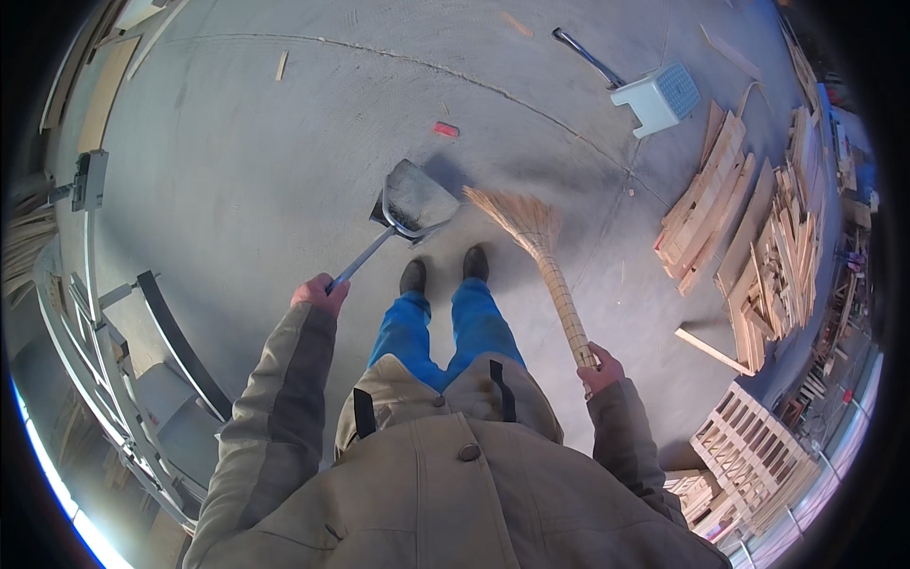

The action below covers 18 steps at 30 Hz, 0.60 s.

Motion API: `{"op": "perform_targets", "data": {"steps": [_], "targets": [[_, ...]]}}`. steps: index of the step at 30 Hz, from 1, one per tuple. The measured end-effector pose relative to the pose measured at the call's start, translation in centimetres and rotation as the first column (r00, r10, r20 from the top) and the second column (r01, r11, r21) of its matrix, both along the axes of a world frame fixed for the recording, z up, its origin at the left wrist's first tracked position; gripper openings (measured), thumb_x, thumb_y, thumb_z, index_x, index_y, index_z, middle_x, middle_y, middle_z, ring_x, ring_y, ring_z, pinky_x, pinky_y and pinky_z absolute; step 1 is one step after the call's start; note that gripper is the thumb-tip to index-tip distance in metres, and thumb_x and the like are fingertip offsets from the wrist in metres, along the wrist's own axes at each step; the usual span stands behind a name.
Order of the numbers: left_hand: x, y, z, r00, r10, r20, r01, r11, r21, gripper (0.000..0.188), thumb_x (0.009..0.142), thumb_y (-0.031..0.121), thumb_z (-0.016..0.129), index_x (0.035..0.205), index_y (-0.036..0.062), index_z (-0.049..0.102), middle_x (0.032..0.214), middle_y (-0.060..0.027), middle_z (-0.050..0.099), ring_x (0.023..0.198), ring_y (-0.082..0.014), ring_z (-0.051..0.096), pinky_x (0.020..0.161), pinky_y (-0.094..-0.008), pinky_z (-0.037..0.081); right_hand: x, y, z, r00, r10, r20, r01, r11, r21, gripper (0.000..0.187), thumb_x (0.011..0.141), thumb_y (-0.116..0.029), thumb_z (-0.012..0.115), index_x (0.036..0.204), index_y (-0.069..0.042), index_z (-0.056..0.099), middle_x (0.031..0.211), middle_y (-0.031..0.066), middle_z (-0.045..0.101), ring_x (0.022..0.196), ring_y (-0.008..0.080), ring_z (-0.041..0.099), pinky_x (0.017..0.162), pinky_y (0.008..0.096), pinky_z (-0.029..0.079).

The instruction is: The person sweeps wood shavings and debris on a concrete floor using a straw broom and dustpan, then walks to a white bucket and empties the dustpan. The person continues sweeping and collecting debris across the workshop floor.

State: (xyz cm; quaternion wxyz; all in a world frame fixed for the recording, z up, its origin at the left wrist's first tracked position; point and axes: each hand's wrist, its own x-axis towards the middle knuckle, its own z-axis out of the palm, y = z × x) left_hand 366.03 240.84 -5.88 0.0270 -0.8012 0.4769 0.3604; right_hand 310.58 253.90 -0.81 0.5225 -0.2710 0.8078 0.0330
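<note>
My left hand point(320, 294) is closed around the handle of a grey metal dustpan point(420, 194). The pan hangs in front of my boots, and some dark debris shows near its rear edge. In my right hand point(601, 370) is the bound handle of a straw broom point(550, 261), fingers wrapped round it. Its bristles fan out toward the pan, a small gap apart from it. Beyond the pan a small red block point(446, 129) lies on the concrete floor point(275, 142).
Stacked wooden boards point(706, 204) and thinner offcuts point(777, 256) lie at the right, with a wooden pallet point(754, 446) nearer me. A light-blue plastic stool point(657, 100) stands far right beside a dark-handled tool point(586, 55). Metal framework point(109, 351) lines the left side.
</note>
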Motion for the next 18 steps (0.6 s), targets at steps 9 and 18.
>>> {"op": "perform_targets", "data": {"steps": [9,18], "targets": [[9.5,12.6,3.2,0.906,0.423,0.008,-0.422,0.905,-0.058,0.04,0.079,0.04,0.075,0.073,0.0013,0.064,0.061,-0.0104,0.057,0.057,-0.019,0.055,0.059,-0.0369,0.047,3.9,-1.9,-1.1,0.982,-0.184,0.05,0.185,0.983,-0.018,0.071,0.081,-0.005,0.067,0.147,-0.009,0.041,0.077,0.0143,0.064,0.055,0.0211,0.06,0.043,0.0378,0.05],[15.9,25.5,2.4,0.686,0.727,-0.03,-0.726,0.68,-0.105,0.038,0.078,0.035,0.077,0.075,-0.0014,0.067,0.061,-0.0057,0.058,0.059,-0.0135,0.053,0.056,-0.034,0.046,6.6,-2.9,-0.9,0.985,-0.13,0.118,0.129,0.992,0.014,0.072,0.084,-0.007,0.067,0.149,-0.007,0.035,0.075,0.0163,0.063,0.053,0.0233,0.06,0.043,0.0377,0.05]]}}
